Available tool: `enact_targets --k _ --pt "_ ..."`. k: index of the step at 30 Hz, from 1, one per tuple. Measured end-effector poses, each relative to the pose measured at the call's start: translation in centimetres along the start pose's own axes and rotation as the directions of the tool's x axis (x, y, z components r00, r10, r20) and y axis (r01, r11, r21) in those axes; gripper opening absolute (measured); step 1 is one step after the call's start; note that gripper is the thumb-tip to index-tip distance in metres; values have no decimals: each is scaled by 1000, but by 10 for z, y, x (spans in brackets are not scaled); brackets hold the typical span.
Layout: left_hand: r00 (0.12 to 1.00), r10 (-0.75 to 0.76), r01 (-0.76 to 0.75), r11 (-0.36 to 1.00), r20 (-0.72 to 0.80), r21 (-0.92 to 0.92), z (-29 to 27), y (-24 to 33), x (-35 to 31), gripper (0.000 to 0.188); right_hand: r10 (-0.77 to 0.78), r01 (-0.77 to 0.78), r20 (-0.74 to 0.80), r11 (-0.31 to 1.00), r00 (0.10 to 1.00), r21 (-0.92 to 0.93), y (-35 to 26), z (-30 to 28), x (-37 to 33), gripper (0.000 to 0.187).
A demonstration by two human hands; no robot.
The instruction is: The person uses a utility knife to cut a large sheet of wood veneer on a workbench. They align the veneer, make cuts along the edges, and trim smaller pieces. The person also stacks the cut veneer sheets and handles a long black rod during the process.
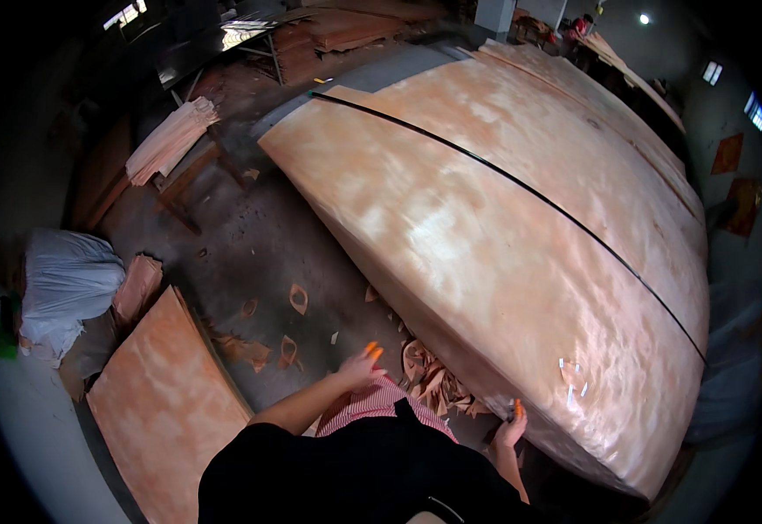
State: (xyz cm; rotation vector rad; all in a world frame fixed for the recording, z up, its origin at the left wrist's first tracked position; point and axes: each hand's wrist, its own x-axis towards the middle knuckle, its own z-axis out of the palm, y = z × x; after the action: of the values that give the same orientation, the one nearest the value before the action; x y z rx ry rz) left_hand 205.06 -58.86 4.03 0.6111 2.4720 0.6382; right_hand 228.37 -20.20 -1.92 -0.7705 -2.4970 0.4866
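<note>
With the wearer's body as the centre of the dial, a broad tan wood sheet (pixel 433 288) lay from 12 o'clock round to 3, on top of a large pile whose long near side ran past the wearer at 1 to 2 o'clock. A thin black strip (pixel 477 158) lay across it, from far off near 12 o'clock to its edge at about 2:30. The left hand (pixel 362 370) was raised at 12 o'clock, in front of the red-and-white striped cloth (pixel 368 409) at the waist; its orange-tipped fingers were loosely extended, a little apart, and nothing showed in them. The right hand (pixel 510 428) was at 2:30, just beside the sheet's near edge, its orange tips pointing up; I could not tell whether they touched it, or how wide they stood. Torn wood scraps (pixel 433 380) were heaped on the floor at 1:30, against the pile's foot, and a smaller tan stack (pixel 167 393) sat at 10. The step in hand looked like a pause between grips, alongside that near edge. The next move, I judged, called for the right fingers to meet the edge lightly, and for the left to come across to 1 o'clock, since such a thin sheet could split.
</note>
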Motion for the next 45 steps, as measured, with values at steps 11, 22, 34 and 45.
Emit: enact_targets --k 11,22,34,45 --pt "942 -299 236 912 -151 -335 -79 -227 -44 63 -58 11 676 997 735 74 -214 144 15 32" --pt "641 -723 487 642 -257 -591 -216 -511 -143 49 -347 429 796 895 496 123 -587 297 116 36" --pt "728 -659 324 574 -189 -752 -373 -684 -33 46 -595 526 344 803 726 279 -847 514 280 45" --pt "610 -776 357 86 162 -930 -528 -818 20 32 2 141 562 967 827 -211 -995 614 432 49"
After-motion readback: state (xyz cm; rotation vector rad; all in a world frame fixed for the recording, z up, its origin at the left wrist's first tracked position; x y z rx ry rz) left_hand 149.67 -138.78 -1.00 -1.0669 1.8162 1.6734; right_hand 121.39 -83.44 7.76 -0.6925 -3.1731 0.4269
